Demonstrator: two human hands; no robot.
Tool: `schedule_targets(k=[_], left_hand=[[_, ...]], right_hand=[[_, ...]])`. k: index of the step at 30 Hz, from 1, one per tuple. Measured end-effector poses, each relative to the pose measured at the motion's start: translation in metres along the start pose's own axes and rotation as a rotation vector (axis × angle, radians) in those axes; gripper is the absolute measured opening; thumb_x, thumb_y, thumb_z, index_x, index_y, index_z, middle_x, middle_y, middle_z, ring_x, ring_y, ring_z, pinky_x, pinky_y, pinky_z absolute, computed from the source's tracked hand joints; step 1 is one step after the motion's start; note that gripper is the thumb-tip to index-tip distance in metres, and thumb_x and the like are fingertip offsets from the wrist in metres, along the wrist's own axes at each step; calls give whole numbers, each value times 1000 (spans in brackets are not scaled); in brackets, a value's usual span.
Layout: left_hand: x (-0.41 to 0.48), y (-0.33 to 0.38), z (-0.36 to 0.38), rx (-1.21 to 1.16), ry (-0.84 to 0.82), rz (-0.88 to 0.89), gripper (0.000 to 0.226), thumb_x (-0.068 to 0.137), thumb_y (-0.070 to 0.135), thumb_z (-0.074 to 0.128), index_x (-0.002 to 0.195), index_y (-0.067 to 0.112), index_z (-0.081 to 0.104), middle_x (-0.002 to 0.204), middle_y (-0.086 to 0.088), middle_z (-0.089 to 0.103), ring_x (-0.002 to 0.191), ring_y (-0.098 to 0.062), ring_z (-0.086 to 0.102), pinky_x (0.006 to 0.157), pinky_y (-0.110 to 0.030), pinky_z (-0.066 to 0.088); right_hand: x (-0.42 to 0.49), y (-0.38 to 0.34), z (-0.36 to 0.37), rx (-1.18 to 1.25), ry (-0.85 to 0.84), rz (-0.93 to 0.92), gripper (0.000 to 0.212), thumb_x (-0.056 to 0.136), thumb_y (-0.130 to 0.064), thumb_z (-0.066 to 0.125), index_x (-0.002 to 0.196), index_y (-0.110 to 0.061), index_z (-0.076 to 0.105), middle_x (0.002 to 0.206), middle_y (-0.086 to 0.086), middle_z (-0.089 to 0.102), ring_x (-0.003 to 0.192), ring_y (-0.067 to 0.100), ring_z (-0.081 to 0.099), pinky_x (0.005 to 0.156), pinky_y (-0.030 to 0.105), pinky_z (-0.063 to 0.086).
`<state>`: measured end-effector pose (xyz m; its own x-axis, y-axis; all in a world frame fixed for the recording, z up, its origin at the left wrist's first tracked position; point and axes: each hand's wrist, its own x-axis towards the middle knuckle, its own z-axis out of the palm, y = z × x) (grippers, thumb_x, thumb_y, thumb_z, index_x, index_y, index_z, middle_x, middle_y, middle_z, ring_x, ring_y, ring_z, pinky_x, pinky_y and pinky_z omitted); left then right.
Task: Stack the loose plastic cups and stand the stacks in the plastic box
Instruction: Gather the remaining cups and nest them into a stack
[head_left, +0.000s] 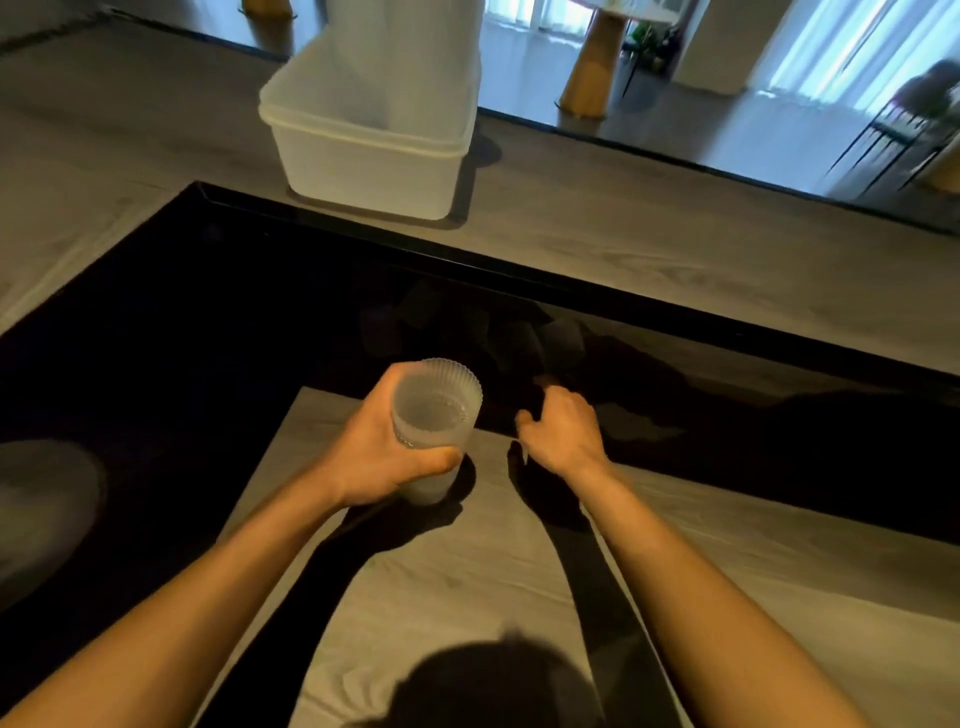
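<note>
Beyond the dark panel (208, 312), well ahead and slightly left, stands the open plastic box (363, 171), nearer the left hand (379, 447), which grips an upright stack of ribbed plastic cups (436, 410), while the right hand (563, 431) hovers just beside it, loosely curled, holding nothing.

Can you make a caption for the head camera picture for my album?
Left hand grips a ribbed plastic cup; right hand hovers empty; plastic box stands beyond.
</note>
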<state>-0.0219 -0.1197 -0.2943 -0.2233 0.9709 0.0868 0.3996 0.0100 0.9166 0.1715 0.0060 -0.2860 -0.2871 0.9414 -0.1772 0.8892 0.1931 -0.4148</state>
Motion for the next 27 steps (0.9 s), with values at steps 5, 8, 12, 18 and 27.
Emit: schedule_targets(k=[5,8,12,18,27], left_hand=[[11,-8,8,-14,35,72,84,69,19,93,135,38,44,119,40,51,117,14,52,83,-2,45],[15,-10,10,-18,21,101,85,68,23,92,135,40,43,119,40,51,117,13,52,83,-2,45],[16,-12,10,-19,17,125,84,68,25,91,137,37,45,120,40,52,118,13,53,86,-3,44],[12,-8,11,-28,22,111,87,70,15,91,130,49,38,116,49,49,116,20,49,85,2,40],[10,-11,16,-65,23,92,86,73,10,90,131,47,38,121,42,52,121,12,52,91,-3,42]], right_hand=[[37,-8,12,-136,-140,2,43,102,-29,55,141,-14,49,132,17,57,118,36,57,81,33,43],[59,-10,22,-115,-158,-5,69,98,-23,62,159,-22,29,160,15,33,144,37,37,114,44,40],[64,-6,30,34,-10,-3,74,96,-29,67,159,-22,29,159,15,34,144,36,36,121,48,33],[52,-11,28,-6,-55,18,46,97,-15,63,141,-14,51,132,15,53,127,35,54,88,31,48],[11,-1,35,5,128,-165,19,99,-21,61,81,-16,60,77,2,62,71,20,63,58,29,47]])
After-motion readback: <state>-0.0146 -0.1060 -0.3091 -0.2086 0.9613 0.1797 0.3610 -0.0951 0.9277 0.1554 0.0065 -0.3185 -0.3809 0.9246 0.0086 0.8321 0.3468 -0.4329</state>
